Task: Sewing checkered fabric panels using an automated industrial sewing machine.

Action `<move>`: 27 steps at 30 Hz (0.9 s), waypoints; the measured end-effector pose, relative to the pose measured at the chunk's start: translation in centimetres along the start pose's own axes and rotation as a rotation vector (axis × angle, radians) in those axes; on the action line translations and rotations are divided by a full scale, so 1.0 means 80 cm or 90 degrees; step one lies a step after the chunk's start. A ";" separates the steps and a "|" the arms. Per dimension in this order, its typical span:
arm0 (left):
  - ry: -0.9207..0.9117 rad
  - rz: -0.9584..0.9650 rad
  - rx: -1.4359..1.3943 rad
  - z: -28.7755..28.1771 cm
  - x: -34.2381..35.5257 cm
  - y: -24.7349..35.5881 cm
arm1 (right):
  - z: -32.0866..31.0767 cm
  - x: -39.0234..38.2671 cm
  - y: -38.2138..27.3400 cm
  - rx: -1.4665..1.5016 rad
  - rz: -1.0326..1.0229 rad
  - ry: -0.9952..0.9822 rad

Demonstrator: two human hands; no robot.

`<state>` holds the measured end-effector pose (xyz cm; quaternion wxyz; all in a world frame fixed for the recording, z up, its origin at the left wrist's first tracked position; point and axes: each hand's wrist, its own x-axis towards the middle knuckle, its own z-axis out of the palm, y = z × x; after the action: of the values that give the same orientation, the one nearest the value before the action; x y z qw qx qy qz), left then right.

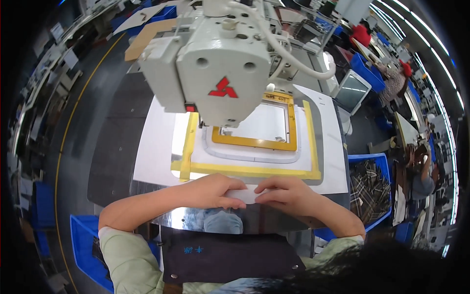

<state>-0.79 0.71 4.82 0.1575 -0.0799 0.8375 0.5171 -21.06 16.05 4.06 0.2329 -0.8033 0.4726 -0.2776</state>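
My left hand (220,191) and my right hand (286,196) both pinch a small white strip (248,195), perhaps folded, at the front edge of the machine table. Just beyond them lies a white sheet (152,152) bordered inside with yellow tape (245,168). On it sits a yellow rectangular frame (249,143) around a white middle, with a pale rounded outline around the frame. A large white sewing machine head (220,68) hangs over the frame's back left part, hiding some of it.
Blue bins of plaid fabric (367,186) flank the table at right and lower left (85,245). A screen (351,90) stands at back right. Other people (423,181) work along the right side. An aisle with a yellow floor line runs down the left.
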 end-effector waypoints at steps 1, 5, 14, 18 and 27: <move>-0.002 -0.045 -0.068 0.004 0.008 -0.003 | 0.001 -0.021 0.001 0.057 0.096 0.020; 0.239 0.044 0.084 0.020 0.014 -0.032 | -0.016 -0.029 -0.010 0.118 0.402 0.006; 0.400 -0.126 0.082 -0.015 0.015 -0.054 | 0.017 0.080 0.067 -0.059 0.294 0.100; 0.410 -0.120 0.118 -0.016 0.012 -0.057 | 0.010 0.128 0.092 -0.078 0.265 0.218; 0.491 -0.048 0.148 -0.009 0.018 -0.067 | -0.009 0.105 0.110 -0.220 0.150 0.292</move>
<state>-0.71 -2.30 0.10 -0.1420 -0.2803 0.8845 0.3449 -23.77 4.60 0.90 0.0108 -0.6869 0.6429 -0.3387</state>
